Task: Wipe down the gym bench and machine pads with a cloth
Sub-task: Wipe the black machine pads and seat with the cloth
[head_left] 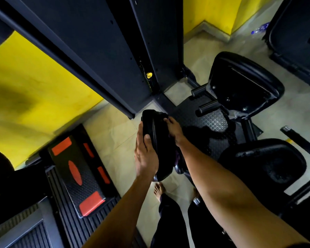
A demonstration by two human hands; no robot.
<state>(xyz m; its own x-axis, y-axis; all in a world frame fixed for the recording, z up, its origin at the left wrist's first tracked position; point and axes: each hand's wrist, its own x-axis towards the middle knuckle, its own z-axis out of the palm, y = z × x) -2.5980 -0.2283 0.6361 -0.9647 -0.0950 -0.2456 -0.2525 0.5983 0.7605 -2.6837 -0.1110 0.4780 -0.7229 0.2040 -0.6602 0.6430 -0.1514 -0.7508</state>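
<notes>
My left hand [145, 154] grips the narrow black machine pad [155, 138] from its left side, with the thumb laid over the front face, so the pad stands steady in front of me, above the tiled floor [115, 133]. My right hand [174, 130] lies on the opposite face, with its fingers bent over the upper edge. Under its wrist a purplish fold [177, 156] shows. I think it is the cloth, but I cannot tell if the hand really pinches it.

To do this step well, I should keep the left grip firm and slide the right palm in long strokes from top to bottom. The edges and the seam also need wiping, because sweat probably collects there.
</notes>
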